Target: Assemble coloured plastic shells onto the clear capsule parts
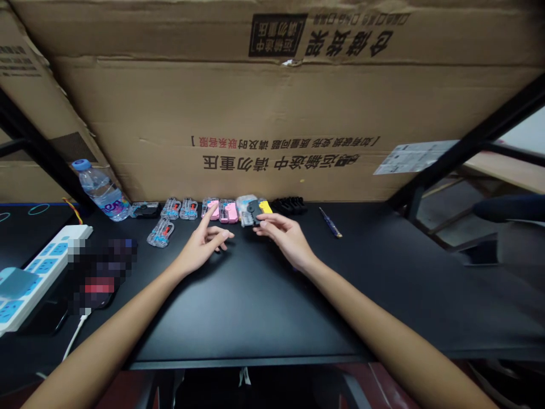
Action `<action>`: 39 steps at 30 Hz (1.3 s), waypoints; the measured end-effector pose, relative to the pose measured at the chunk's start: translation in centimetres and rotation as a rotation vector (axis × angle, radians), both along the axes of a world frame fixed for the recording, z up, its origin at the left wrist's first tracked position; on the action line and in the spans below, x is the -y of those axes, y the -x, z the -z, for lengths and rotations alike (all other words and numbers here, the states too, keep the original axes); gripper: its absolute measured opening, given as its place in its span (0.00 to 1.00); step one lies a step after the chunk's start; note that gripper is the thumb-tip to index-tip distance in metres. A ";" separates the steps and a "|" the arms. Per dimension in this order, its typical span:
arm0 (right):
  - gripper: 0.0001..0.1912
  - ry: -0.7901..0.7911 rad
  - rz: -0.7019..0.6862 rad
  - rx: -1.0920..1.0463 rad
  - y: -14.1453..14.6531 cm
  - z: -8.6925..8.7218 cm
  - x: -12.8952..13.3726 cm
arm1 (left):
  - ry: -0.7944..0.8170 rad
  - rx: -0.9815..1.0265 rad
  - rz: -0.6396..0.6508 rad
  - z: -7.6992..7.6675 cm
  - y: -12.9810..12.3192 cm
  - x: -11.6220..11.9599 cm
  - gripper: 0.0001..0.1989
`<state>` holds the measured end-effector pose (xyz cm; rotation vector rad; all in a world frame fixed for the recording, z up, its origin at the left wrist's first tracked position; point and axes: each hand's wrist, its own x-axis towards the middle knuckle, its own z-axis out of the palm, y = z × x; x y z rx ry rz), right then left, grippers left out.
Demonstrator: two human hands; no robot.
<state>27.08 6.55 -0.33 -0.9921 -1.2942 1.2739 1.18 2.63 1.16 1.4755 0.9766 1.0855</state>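
Your right hand (292, 237) grasps a small black plastic piece with a rounded boss (254, 209) between thumb and fingers, at 12 o'clock near the far edge of the matte black tabletop (238, 318). Your left hand (200, 244) is relaxed and grips nothing; its index finger points toward 11 o'clock, over the glossy pink plastic pieces (230, 212), though whether it touches one you cannot tell from here. For a steady hold, pinch the black piece lightly by its edges, tilt it so its face shows, and bring the left fingertips to its 9 o'clock side for support; a hard squeeze could make such smooth plastic slip.

Just behind the held piece, a bright yellow plastic piece (266, 207) peeks out toward 1 o'clock. Further toward 11 o'clock lie clear, blocky plastic pieces with blue and red details (160, 233). At 1 o'clock, beyond the row of dark black pieces (290, 205), rests a slim, dark blue, pen-like tool (331, 222). Ribless brown cardboard (255, 102) walls off the back.
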 end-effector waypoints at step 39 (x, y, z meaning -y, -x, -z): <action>0.21 0.046 0.045 0.170 -2.4 0.6 -5.3 | -0.206 -0.393 0.149 0.0 0.3 0.4 0.30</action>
